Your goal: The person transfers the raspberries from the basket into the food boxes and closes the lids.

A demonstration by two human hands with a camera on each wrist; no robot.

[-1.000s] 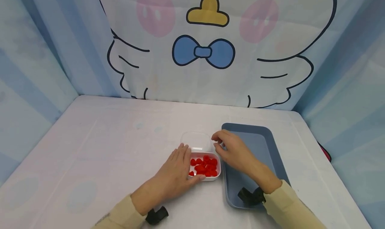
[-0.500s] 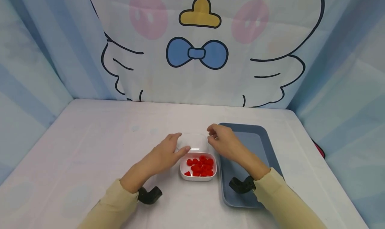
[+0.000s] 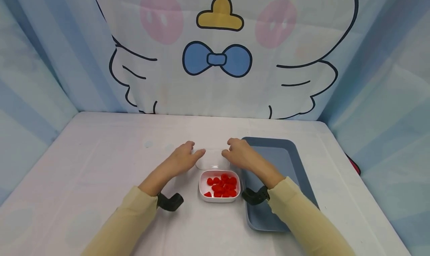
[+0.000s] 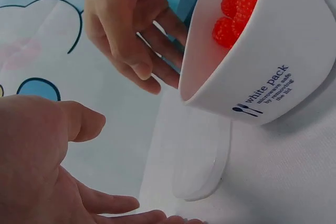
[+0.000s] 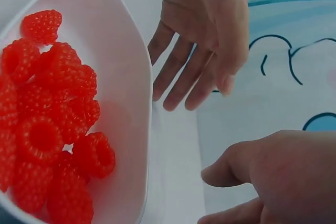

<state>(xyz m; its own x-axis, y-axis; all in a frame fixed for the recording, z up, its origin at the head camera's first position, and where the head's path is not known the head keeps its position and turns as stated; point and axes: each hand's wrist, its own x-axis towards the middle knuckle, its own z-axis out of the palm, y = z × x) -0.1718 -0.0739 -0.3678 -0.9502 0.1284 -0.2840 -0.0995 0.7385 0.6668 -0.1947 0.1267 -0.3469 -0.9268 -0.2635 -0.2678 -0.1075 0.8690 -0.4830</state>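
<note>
A clear plastic lid (image 3: 213, 161) lies on the table just behind a white food box (image 3: 220, 200). Several red raspberries (image 3: 223, 186) lie in the box, which has no cover on it. My left hand (image 3: 178, 161) is at the lid's left side, fingers spread and thumb apart, holding nothing. On the other side, my right hand (image 3: 240, 154) reaches over the lid's right edge with loosely bent fingers and nothing in them. Whether either hand touches the lid cannot be made out. Blue print marks the box's wall (image 4: 283, 82) in the left wrist view.
A blue-grey tray (image 3: 295, 166) lies right of the box, partly under my right forearm. The white table (image 3: 117, 155) stretches to the left. A printed cloth (image 3: 215, 91) hangs behind it, with more blue cloth at both sides.
My left hand has lifted off the box's left side and moved back to beside the lid. My right hand has shifted left over the lid's right edge. The view has turned slightly.
</note>
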